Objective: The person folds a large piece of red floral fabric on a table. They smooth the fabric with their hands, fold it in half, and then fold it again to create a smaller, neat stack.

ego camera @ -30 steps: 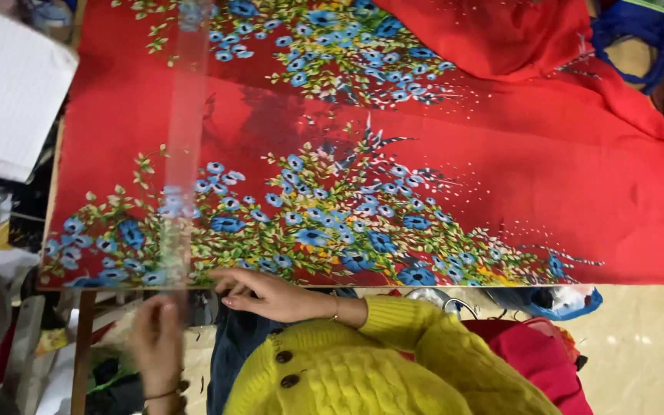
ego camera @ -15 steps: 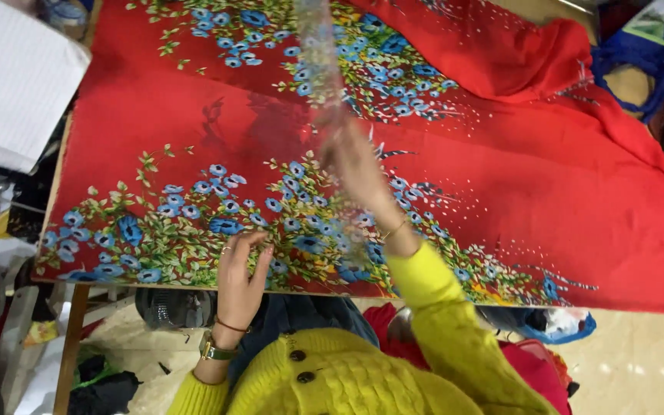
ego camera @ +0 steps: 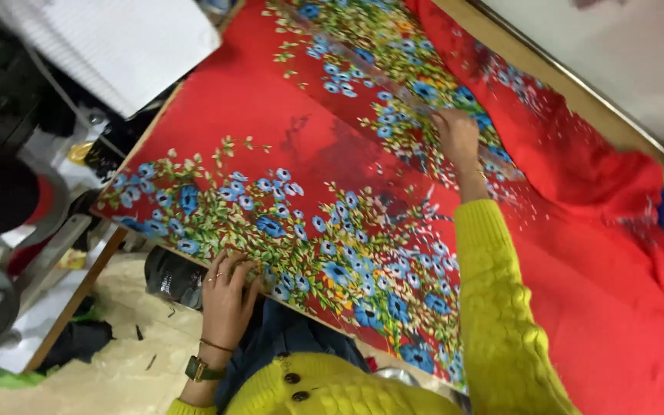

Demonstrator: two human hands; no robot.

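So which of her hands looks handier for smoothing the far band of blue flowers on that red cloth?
The right hand, probably. Its arm is stretched out and it already rests on the far flower band of the red cloth. The left hand lies flat at the near edge.

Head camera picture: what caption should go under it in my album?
A person in a yellow sweater presses the left hand and right hand on red flowered cloth.

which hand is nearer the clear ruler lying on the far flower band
Right. The right hand rests on the clear ruler over the far flower band. The left hand is well away, pressing the red cloth at the table's near edge.
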